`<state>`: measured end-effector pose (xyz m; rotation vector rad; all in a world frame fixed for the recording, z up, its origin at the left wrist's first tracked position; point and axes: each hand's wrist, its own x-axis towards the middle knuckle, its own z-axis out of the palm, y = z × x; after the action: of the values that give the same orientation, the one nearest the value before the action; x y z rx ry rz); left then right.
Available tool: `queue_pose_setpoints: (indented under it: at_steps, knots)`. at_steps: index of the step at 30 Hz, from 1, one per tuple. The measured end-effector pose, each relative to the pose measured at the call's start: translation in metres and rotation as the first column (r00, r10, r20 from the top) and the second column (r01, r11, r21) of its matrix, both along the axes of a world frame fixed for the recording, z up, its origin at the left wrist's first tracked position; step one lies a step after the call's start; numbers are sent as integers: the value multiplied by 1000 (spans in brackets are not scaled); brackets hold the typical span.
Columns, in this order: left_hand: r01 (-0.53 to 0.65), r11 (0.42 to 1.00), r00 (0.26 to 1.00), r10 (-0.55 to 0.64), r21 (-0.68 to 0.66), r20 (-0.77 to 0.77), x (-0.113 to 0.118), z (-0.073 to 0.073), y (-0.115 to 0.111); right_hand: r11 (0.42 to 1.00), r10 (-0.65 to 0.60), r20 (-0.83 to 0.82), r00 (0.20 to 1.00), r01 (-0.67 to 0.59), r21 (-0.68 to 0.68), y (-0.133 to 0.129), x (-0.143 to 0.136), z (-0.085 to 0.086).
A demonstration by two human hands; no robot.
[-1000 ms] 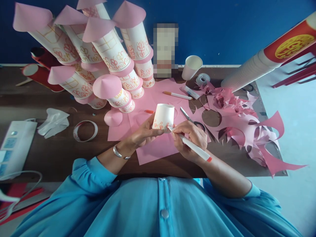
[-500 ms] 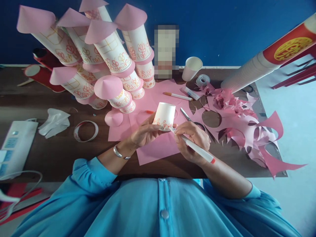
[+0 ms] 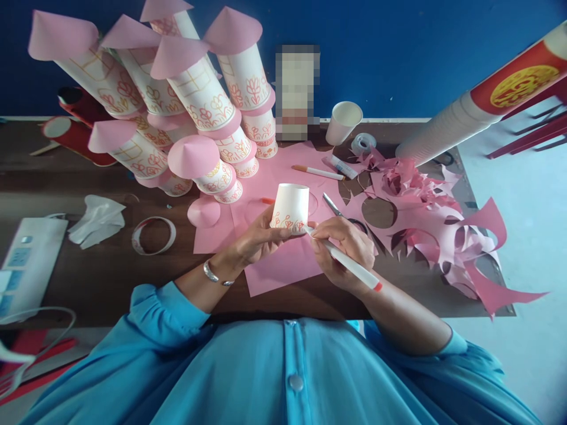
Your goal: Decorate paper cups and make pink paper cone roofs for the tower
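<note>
A small white paper cup [image 3: 291, 203] with red flowers drawn along its lower edge is held by my left hand [image 3: 257, 239], fingers wrapped round its base. My right hand [image 3: 343, 248] grips a white marker [image 3: 354, 267] with a red end, its tip at the cup's lower right edge. Pink paper sheets [image 3: 274, 271] lie beneath both hands. Scissors [image 3: 333, 205] rest just beyond my right hand, their handles partly hidden by it. An orange-red marker cap [image 3: 267, 200] shows behind the left fingers.
Cup towers with pink cone roofs [image 3: 190, 159] stand at the back left. Pink paper scraps [image 3: 443, 230] and a tall stack of cups [image 3: 456, 133] are at right. An orange marker [image 3: 319, 172], glue tube [image 3: 343, 167], tape roll [image 3: 364, 143] and white cup [image 3: 344, 123] lie behind.
The cup in my left hand has shifted slightly left and turned a little. My right hand still keeps the marker tip at its lower edge.
</note>
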<state>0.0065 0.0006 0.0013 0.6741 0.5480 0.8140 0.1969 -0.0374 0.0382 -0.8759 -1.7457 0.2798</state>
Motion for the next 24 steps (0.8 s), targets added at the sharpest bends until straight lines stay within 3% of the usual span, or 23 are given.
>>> queue_pose_setpoints:
  at_steps: [12, 24]
  knots:
    - [34, 999, 998, -33, -8, 50, 0, 3, 0, 1000, 9, 14, 1000, -10, 26, 2, -1, -2]
    - [52, 999, 997, -52, -4, 52, -2, -2, 1, 1000, 1, 46, 999, -2, 22, 3, -1, 0]
